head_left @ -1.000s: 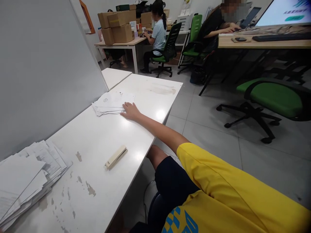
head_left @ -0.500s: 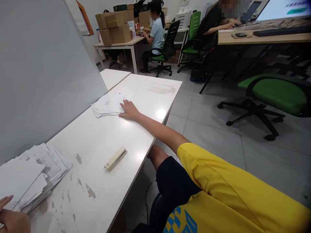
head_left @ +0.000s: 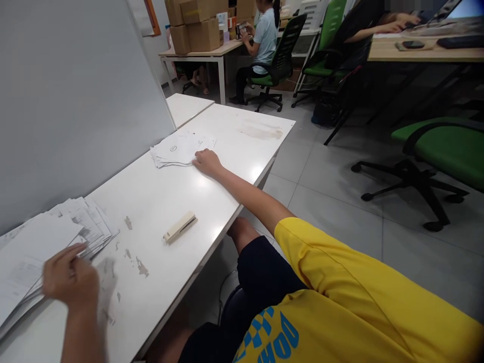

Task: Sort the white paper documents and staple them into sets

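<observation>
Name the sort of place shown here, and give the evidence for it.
Probably a shared office or workroom: green swivel chairs stand about, a keyboard and a screen share a wooden desk, and papers and a stapler lie on the white table.

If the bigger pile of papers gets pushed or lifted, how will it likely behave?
The bigger pile would probably slide apart, since its sheets lie fanned with uneven edges. Single sheets look thin, so they would likely flop. Being many layers deep, the whole pile may feel fairly heavy.
</observation>
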### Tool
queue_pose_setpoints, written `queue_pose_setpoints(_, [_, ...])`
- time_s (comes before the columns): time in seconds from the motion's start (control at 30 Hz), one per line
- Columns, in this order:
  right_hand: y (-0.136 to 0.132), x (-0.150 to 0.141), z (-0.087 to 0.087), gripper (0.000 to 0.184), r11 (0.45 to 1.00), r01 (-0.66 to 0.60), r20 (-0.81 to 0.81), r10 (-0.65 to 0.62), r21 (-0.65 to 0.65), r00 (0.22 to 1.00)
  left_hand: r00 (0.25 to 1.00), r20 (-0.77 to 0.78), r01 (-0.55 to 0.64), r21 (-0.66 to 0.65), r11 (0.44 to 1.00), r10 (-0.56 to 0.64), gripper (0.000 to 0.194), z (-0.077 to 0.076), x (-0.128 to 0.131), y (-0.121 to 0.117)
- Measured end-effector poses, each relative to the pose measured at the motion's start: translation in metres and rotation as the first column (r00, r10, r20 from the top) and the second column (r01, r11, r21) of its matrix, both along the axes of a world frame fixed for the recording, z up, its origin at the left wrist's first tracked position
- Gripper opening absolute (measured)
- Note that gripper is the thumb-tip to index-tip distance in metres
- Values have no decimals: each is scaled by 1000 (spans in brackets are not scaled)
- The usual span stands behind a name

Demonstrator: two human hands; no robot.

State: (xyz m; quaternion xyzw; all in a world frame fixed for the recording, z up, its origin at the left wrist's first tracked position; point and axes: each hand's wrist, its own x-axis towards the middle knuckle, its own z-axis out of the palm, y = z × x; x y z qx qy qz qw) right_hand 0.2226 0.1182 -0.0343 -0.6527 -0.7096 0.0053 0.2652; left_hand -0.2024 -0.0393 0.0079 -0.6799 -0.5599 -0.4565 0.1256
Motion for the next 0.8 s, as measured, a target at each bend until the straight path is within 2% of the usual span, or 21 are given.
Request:
queue_pose_setpoints(0.03, [0, -1, -1, 28, 1000, -8, 4, 8, 14, 1000, 998, -53, 19, 63, 998, -15, 23, -4, 15, -3])
queue_pose_setpoints(0.1, [1, -2, -3, 34, 999, 4, 0, -4, 41, 1000, 983, -157, 114, 82, 990, -100, 22, -12, 45, -9])
queue_pose_setpoints(0.2, [3, -3, -5, 44, 998, 60, -23, -59, 35, 998, 904, -288, 296, -112, 949, -316, 25, -19, 76, -15])
queue_pose_setpoints(0.3, [4, -3, -5, 39, 997, 72, -13, -72, 7, 997, 849, -317, 344, -273, 898, -422, 40, -21, 85, -16])
queue_pose_setpoints(0.53, [3, -5, -3, 33, 999, 22, 72, -25, 38, 997, 944, -179, 206, -341, 917, -278, 47, -22, 76, -12])
queue_pose_setpoints(0.8, [-13, -3, 0, 26, 1000, 6, 83, -7, 13, 997, 972, -140, 131, -346, 929, -190, 44, -21, 81, -20])
